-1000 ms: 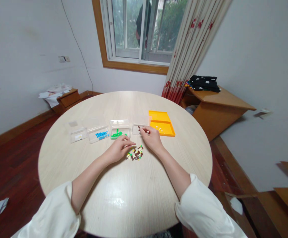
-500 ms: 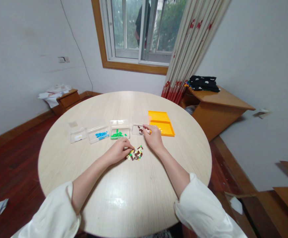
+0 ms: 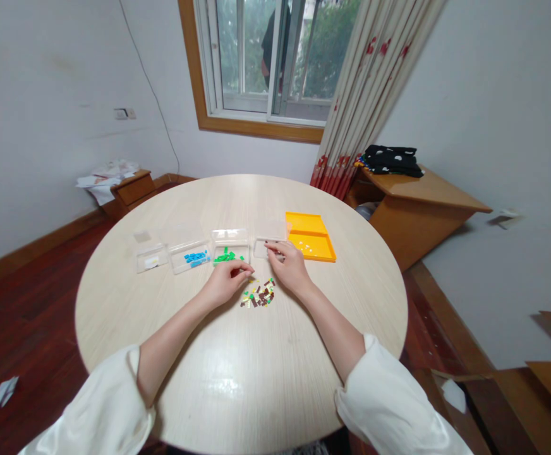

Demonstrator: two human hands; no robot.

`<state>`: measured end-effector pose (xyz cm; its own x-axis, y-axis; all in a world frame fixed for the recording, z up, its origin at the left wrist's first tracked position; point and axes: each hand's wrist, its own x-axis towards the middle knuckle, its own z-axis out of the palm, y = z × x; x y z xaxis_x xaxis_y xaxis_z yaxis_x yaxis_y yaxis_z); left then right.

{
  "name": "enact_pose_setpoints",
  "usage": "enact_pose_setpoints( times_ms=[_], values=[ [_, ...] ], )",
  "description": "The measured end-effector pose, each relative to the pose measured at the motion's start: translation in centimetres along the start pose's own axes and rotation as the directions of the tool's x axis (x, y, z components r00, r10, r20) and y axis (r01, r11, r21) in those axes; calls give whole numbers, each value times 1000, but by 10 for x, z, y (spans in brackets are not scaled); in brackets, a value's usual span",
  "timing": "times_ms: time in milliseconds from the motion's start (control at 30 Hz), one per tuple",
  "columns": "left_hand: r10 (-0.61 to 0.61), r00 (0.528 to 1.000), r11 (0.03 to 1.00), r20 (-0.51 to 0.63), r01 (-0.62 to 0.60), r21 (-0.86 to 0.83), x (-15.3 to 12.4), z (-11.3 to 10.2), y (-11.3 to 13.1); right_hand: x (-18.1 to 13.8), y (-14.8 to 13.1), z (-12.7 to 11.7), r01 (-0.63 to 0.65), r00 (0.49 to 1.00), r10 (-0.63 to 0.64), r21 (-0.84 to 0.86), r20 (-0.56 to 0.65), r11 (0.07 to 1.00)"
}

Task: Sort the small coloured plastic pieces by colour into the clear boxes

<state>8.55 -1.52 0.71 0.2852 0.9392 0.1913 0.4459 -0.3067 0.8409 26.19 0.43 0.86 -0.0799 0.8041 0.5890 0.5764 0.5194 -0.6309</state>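
Here, blue is being shown by the pieces (image 3: 196,258) in one clear box (image 3: 175,269), green by the bricks (image 3: 225,256)! Brown, yellow and green are being mingled in the pile (image 3: 254,303). White bits (image 3: 308,247) are being set off by the orange-yellow case (image 3: 306,222). Pale wood grain is being displayed by the desk (image 3: 237,366), white is being worn on the sleeves (image 3: 98,401), red flowers are being carried by the cream curtain (image 3: 351,107), and black cloth (image 3: 393,161) is being dotted with white.
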Motion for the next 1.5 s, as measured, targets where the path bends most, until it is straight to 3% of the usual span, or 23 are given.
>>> enact_pose_setpoints(
  times_ms=[233, 433, 600, 767, 900, 967, 1167, 1500],
  values=[
    [-134, 988, 950, -75, 106, -294, 3, -4, 1, -6, -13, 4, 46, 987, -61, 105, 147, 993],
    [-153, 983, 926, -100, 107, -362, 2, -5, 1, -9, -21, 7, 67, 955, -122, 204, 270, 977],
    [-151, 985, 933, -88, 113, -343, 2, -3, -2, -9, -22, 6, 14, 956, -74, 207, 285, 978],
    [-38, 997, 989, -69, 28, -143, 0, -2, 4, -5, -15, 3, -23, 981, -5, 138, 194, 990],
    [180, 981, 978, 75, -187, 97, -7, 0, 10, 1, -2, 0, -117, 992, 111, 100, 64, 988],
    [229, 963, 956, 139, -249, 152, -10, 1, 10, 4, 4, -2, -165, 986, 164, 81, 16, 983],
    [217, 945, 937, 244, -272, 218, -12, 3, 4, 5, 14, -4, -180, 983, 177, -62, -55, 982],
    [183, 952, 959, 246, -228, 169, -9, 4, 6, 5, 15, -3, -117, 991, 105, -163, -79, 980]
  ],
)
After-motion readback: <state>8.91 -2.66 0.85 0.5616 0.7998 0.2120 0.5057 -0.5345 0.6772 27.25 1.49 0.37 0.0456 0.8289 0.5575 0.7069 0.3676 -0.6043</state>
